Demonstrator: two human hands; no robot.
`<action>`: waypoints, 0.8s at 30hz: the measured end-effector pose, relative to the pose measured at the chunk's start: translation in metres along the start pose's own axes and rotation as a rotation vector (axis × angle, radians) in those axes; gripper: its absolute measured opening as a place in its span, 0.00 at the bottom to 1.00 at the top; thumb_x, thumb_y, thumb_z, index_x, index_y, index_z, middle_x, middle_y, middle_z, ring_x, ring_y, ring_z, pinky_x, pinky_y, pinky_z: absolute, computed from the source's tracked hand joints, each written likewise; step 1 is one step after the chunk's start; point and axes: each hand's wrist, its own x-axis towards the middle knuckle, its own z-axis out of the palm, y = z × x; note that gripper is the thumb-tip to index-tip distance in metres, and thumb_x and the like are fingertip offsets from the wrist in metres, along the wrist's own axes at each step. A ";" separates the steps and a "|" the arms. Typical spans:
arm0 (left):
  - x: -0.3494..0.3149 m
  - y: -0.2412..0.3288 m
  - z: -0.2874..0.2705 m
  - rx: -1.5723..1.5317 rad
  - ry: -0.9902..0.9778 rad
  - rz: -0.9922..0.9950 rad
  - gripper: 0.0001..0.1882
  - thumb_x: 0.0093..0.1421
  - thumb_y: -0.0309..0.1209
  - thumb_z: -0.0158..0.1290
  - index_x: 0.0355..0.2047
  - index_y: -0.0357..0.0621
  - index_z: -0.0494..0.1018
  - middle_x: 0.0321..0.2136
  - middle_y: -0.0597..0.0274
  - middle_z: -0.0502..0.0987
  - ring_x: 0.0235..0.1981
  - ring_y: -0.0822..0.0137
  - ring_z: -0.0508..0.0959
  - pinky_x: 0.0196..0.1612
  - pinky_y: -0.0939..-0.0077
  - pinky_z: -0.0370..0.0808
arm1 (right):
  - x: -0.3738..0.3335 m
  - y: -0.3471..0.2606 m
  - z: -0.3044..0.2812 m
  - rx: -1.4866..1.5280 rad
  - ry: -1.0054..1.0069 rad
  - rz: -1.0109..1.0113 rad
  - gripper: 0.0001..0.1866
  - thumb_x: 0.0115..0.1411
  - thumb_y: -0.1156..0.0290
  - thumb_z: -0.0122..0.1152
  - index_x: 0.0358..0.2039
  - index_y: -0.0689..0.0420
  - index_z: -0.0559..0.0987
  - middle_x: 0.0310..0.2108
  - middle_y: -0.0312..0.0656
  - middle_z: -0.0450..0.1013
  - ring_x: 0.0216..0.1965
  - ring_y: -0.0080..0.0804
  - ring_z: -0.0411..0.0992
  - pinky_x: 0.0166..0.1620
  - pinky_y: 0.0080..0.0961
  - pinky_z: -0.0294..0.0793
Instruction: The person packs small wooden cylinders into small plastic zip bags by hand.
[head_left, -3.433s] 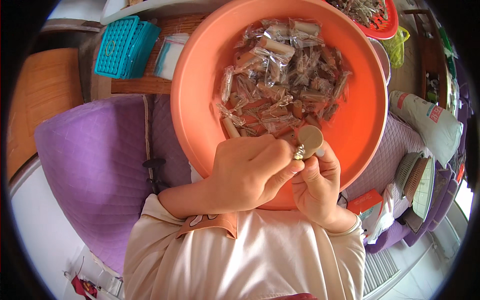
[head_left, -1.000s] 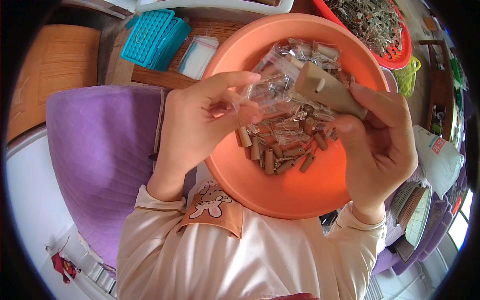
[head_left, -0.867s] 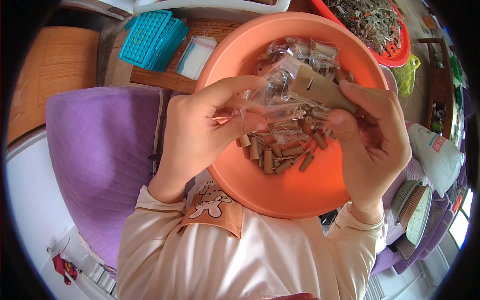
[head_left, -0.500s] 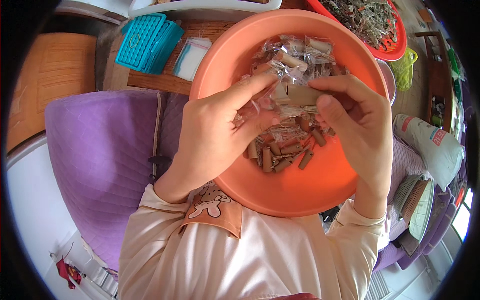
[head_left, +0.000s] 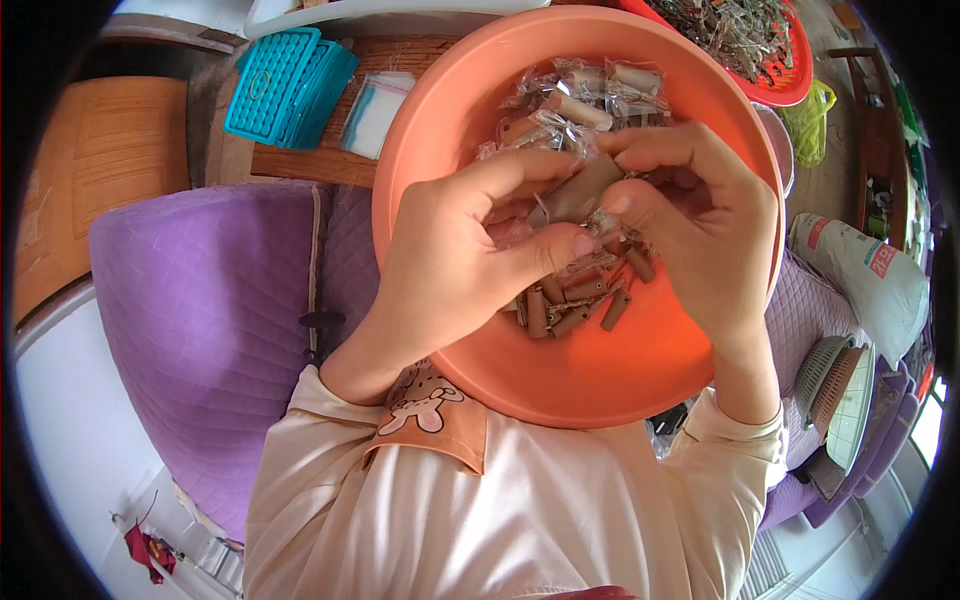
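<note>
Over the orange basin (head_left: 640,370), both hands hold a brown cardboard-like tube (head_left: 583,192) with clear plastic film around it. The fingers of my left hand (head_left: 455,250) are bent about its left end and the crinkled film. My right hand (head_left: 705,215) pinches the other end between thumb and fingers, tilting it up to the right. Beneath, several small brown tubes (head_left: 572,318) lie loose in the basin. Larger brown tubes wrapped in clear film (head_left: 580,110) are heaped toward its far side. Part of the held tube is hidden by my fingers.
Stacked teal trays (head_left: 272,92) and clear plastic bags (head_left: 378,115) lie on a wooden table (head_left: 310,165) at far left. A red basket (head_left: 790,85) of wrapped pieces stands at far right, near a yellow-green bag (head_left: 808,125). Purple quilted seating (head_left: 200,300) flanks me.
The held tube has turned from nearly level to slanting, its right end higher. My hands have drawn closer together, the left moving right.
</note>
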 end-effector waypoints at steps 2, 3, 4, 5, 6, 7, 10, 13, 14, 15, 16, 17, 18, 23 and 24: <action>0.004 0.004 -0.001 -0.205 -0.009 -0.053 0.20 0.47 0.24 0.57 0.41 0.32 0.67 0.33 0.56 0.75 0.29 0.74 0.75 0.29 0.85 0.73 | -0.002 0.011 -0.002 -0.138 0.049 -0.345 0.10 0.51 0.71 0.58 0.31 0.65 0.74 0.38 0.47 0.70 0.32 0.24 0.69 0.34 0.18 0.69; 0.006 0.004 -0.003 -0.252 -0.024 -0.076 0.20 0.48 0.25 0.57 0.41 0.32 0.67 0.33 0.55 0.75 0.29 0.74 0.75 0.29 0.84 0.73 | -0.001 0.015 -0.003 -0.139 0.051 -0.343 0.10 0.51 0.71 0.58 0.31 0.65 0.74 0.38 0.47 0.70 0.32 0.24 0.69 0.34 0.18 0.69; 0.007 0.004 -0.005 -0.297 -0.034 -0.100 0.20 0.48 0.26 0.57 0.41 0.32 0.67 0.33 0.54 0.75 0.28 0.73 0.75 0.28 0.84 0.73 | 0.002 0.019 -0.003 -0.241 0.034 -0.531 0.13 0.49 0.67 0.59 0.31 0.64 0.75 0.39 0.47 0.69 0.37 0.29 0.67 0.40 0.23 0.66; 0.008 0.004 -0.004 -0.297 -0.034 -0.101 0.20 0.48 0.26 0.57 0.41 0.32 0.67 0.33 0.54 0.75 0.28 0.73 0.75 0.28 0.84 0.73 | 0.003 0.021 -0.003 -0.344 0.018 -0.719 0.16 0.48 0.63 0.60 0.31 0.64 0.75 0.40 0.47 0.69 0.42 0.34 0.66 0.46 0.29 0.63; 0.009 0.003 -0.002 -0.308 -0.012 -0.061 0.20 0.49 0.27 0.57 0.41 0.32 0.66 0.33 0.54 0.75 0.29 0.73 0.75 0.29 0.84 0.73 | 0.000 0.021 -0.002 -0.390 0.018 -0.691 0.21 0.46 0.55 0.59 0.31 0.63 0.76 0.42 0.48 0.67 0.47 0.41 0.62 0.52 0.35 0.56; 0.010 0.002 -0.001 -0.319 0.012 -0.021 0.20 0.49 0.28 0.57 0.41 0.33 0.66 0.34 0.53 0.75 0.30 0.73 0.75 0.30 0.84 0.73 | 0.000 0.021 -0.002 -0.389 0.017 -0.691 0.21 0.46 0.55 0.59 0.31 0.63 0.76 0.42 0.48 0.67 0.47 0.41 0.62 0.52 0.35 0.56; 0.011 0.001 0.001 -0.356 -0.048 -0.062 0.20 0.49 0.28 0.57 0.41 0.33 0.66 0.34 0.53 0.75 0.32 0.72 0.75 0.33 0.84 0.73 | -0.003 0.025 -0.002 -0.443 0.018 -0.634 0.25 0.49 0.52 0.56 0.37 0.63 0.74 0.45 0.49 0.65 0.49 0.38 0.62 0.53 0.35 0.56; 0.011 0.006 0.007 -0.458 -0.042 -0.051 0.21 0.50 0.29 0.56 0.43 0.34 0.64 0.36 0.53 0.74 0.36 0.71 0.74 0.36 0.83 0.73 | -0.009 0.028 0.011 -0.103 0.189 -0.477 0.28 0.52 0.52 0.53 0.43 0.65 0.69 0.46 0.48 0.63 0.47 0.33 0.63 0.52 0.31 0.59; 0.011 0.005 0.011 -0.458 -0.044 -0.051 0.21 0.50 0.29 0.56 0.43 0.34 0.64 0.36 0.53 0.74 0.36 0.71 0.74 0.36 0.83 0.73 | -0.012 0.022 0.015 0.314 0.125 -0.322 0.24 0.53 0.59 0.55 0.43 0.66 0.69 0.46 0.48 0.63 0.45 0.31 0.64 0.46 0.27 0.64; 0.011 0.003 0.016 -0.469 0.000 0.027 0.20 0.51 0.29 0.56 0.42 0.34 0.65 0.35 0.54 0.74 0.36 0.72 0.74 0.35 0.84 0.72 | -0.013 0.020 0.017 0.726 0.057 -0.155 0.21 0.53 0.67 0.56 0.44 0.67 0.68 0.46 0.48 0.63 0.44 0.30 0.65 0.40 0.24 0.69; 0.011 0.002 0.019 -0.480 0.041 0.104 0.18 0.51 0.28 0.55 0.41 0.34 0.65 0.33 0.56 0.74 0.35 0.73 0.74 0.35 0.85 0.72 | -0.015 0.026 0.016 0.644 0.004 -0.162 0.19 0.57 0.67 0.50 0.44 0.69 0.68 0.40 0.43 0.67 0.38 0.23 0.68 0.35 0.17 0.70; 0.011 0.002 0.019 -0.481 0.036 0.102 0.18 0.51 0.28 0.55 0.41 0.34 0.65 0.33 0.56 0.74 0.35 0.73 0.74 0.35 0.85 0.72 | -0.019 0.027 0.016 0.644 0.010 -0.161 0.19 0.57 0.67 0.50 0.44 0.69 0.68 0.40 0.43 0.67 0.38 0.23 0.68 0.35 0.17 0.70; 0.010 0.003 0.018 -0.397 -0.004 0.103 0.18 0.52 0.28 0.55 0.41 0.34 0.65 0.35 0.56 0.73 0.37 0.72 0.73 0.36 0.85 0.72 | -0.023 0.023 0.018 0.609 0.054 -0.089 0.18 0.59 0.67 0.48 0.44 0.68 0.68 0.37 0.41 0.69 0.34 0.21 0.68 0.33 0.15 0.70; 0.012 -0.001 0.005 -0.202 0.103 0.248 0.22 0.53 0.32 0.52 0.45 0.33 0.61 0.41 0.49 0.70 0.38 0.67 0.74 0.40 0.80 0.71 | -0.025 0.022 0.007 0.435 0.116 0.049 0.16 0.61 0.66 0.44 0.44 0.65 0.70 0.29 0.36 0.71 0.28 0.15 0.67 0.30 0.12 0.69; 0.012 -0.002 0.002 -0.107 0.218 0.367 0.22 0.54 0.31 0.51 0.46 0.33 0.60 0.42 0.47 0.70 0.38 0.65 0.74 0.40 0.78 0.72 | -0.026 0.019 0.005 0.364 0.097 0.064 0.16 0.61 0.67 0.44 0.44 0.64 0.70 0.28 0.35 0.72 0.28 0.15 0.67 0.30 0.12 0.69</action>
